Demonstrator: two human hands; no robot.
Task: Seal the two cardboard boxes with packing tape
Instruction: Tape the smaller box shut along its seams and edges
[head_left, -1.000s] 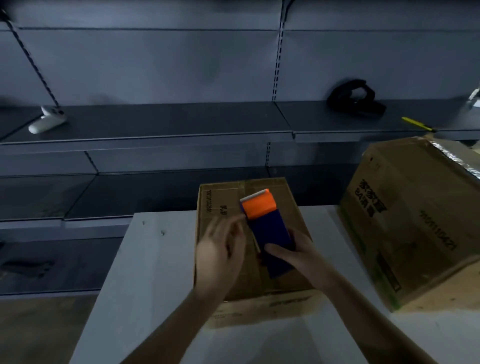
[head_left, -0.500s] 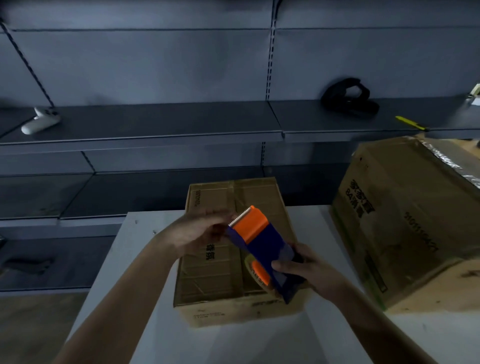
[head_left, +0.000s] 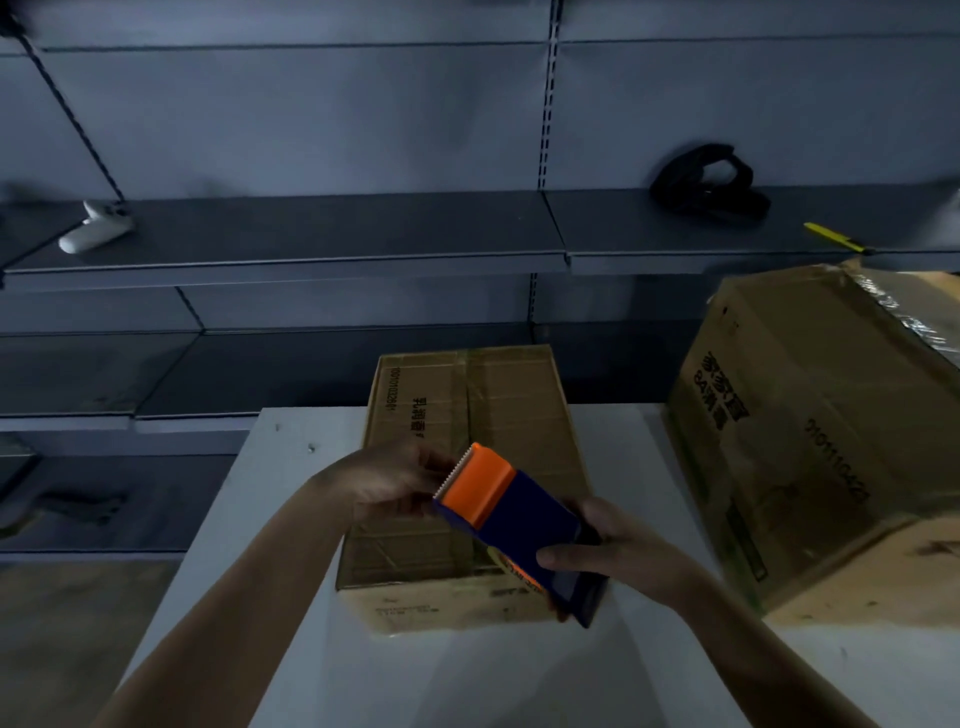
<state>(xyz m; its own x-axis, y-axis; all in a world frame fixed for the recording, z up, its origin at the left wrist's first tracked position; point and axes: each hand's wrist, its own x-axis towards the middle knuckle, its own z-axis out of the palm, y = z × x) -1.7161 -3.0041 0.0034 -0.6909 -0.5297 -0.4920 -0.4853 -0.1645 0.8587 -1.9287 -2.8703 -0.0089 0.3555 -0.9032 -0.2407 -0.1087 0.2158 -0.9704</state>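
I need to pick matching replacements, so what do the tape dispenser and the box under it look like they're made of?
The tape dispenser looks like moulded plastic: smooth, solid blue body, matte orange head with a pale toothed edge, whose material I can't tell. The small box looks like brown corrugated cardboard, dull and creased, with glossy strips that are probably clear tape.

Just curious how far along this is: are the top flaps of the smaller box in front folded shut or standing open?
Folded shut: the smaller box shows a flat top, both flaps meeting along a centre seam.
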